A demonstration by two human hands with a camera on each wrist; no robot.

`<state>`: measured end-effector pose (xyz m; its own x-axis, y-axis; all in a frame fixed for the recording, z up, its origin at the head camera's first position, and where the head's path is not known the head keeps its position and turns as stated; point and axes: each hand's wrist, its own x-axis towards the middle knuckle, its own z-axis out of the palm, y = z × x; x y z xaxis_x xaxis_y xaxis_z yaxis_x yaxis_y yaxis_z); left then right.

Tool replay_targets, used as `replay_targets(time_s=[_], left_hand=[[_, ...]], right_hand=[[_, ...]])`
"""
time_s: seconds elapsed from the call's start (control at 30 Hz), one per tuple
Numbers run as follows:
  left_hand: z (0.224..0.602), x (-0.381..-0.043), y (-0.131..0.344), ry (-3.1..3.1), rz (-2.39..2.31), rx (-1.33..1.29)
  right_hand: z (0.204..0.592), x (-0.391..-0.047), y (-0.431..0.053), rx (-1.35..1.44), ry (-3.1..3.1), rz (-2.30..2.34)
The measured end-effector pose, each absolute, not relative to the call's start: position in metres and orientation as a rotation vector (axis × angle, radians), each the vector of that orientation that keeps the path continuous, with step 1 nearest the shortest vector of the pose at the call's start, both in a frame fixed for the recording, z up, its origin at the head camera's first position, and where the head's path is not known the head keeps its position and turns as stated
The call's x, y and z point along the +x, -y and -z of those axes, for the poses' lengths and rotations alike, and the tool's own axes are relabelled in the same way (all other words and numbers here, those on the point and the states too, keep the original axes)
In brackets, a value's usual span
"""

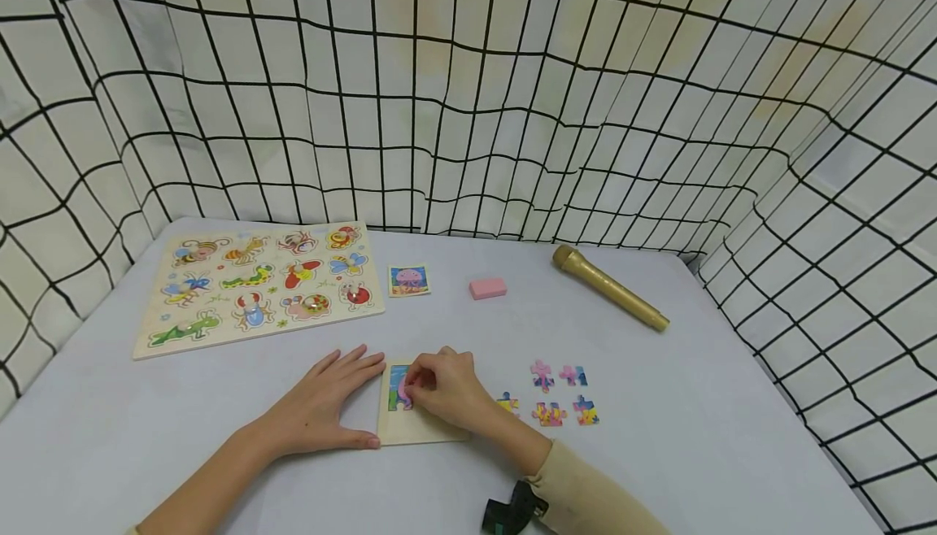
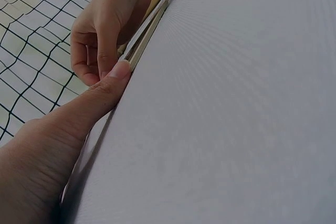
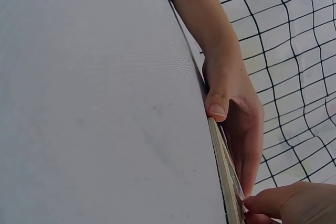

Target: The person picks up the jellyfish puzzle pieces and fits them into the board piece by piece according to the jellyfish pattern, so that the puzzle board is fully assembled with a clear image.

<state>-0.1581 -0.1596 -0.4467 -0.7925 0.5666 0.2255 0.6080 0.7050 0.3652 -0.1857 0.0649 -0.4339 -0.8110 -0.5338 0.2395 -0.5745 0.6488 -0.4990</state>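
Observation:
A small wooden puzzle board (image 1: 420, 435) lies on the table in the head view, with blue and green jigsaw pieces (image 1: 396, 376) in the left part of its recess. My left hand (image 1: 320, 407) lies spread at the board's left side, thumb and fingertips against that edge. Over the board, my right hand (image 1: 448, 386) bends its fingers and pinches a pink puzzle piece (image 1: 404, 397) at the laid pieces; its fingers hide most of it. Both wrist views show the hands meeting at the thin board (image 3: 222, 169), seen edge-on.
Several loose jigsaw pieces (image 1: 549, 414) lie right of the board, one partly behind the right wrist. Farther back are an insect peg puzzle (image 1: 241, 332), an octopus picture card (image 1: 408, 280), a pink block (image 1: 487, 289) and a gold microphone (image 1: 611, 289). Black netting (image 1: 454, 112) surrounds the table.

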Motion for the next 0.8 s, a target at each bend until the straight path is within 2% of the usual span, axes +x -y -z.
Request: replay_targets(time_s=[0.33,0.8], left_hand=[[0.448,-0.158,0.159,2.830,0.669,-0.963],[0.448,-0.158,0.159,2.825,0.650,-0.963]], right_hand=[[0.433,-0.185,-0.066,0.945,2.822,-0.848],[0.424,-0.191,-0.092,0.869,2.833,-1.057]])
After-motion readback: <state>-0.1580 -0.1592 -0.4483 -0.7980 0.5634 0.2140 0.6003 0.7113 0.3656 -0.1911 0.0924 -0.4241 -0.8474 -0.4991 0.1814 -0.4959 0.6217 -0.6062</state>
